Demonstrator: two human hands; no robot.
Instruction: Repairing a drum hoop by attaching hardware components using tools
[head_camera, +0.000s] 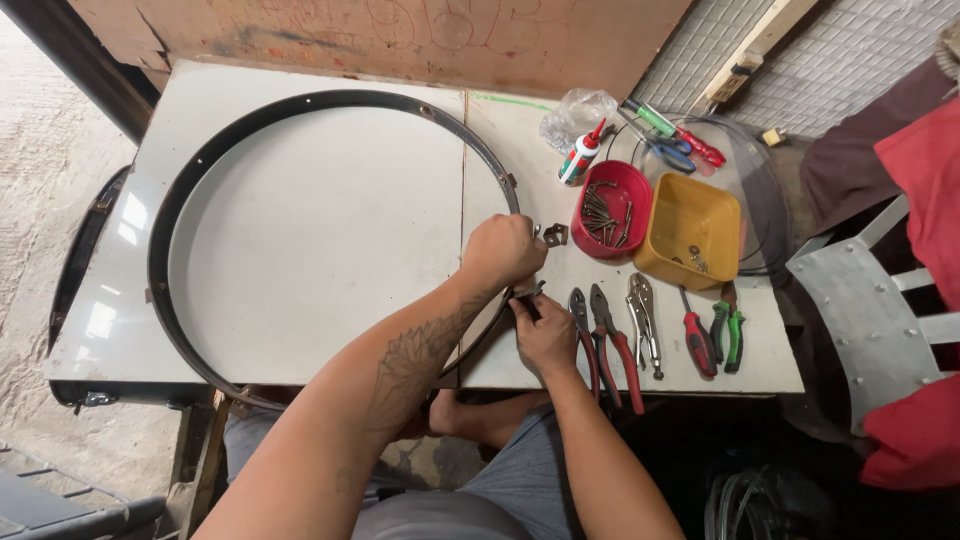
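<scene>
Two hands meet at the right edge of the large black metal hoop (190, 190), which I see lying flat on the white tabletop (330, 220) and filling most of its left side. The left hand (503, 250) is fisted over the rim; a small metal bracket (556, 234) lies just beside its knuckles. The right hand (545, 335) pinches a small dark tool (528, 297) whose long axis points up-left toward the rim. Right of it, pliers (612, 335), locking pliers (643, 320) and red and green screwdrivers (714, 335) lie roughly lengthwise toward me. Beyond stand a red bowl of screws (612, 208), a yellow tub (694, 228) and a glue bottle (580, 156).
</scene>
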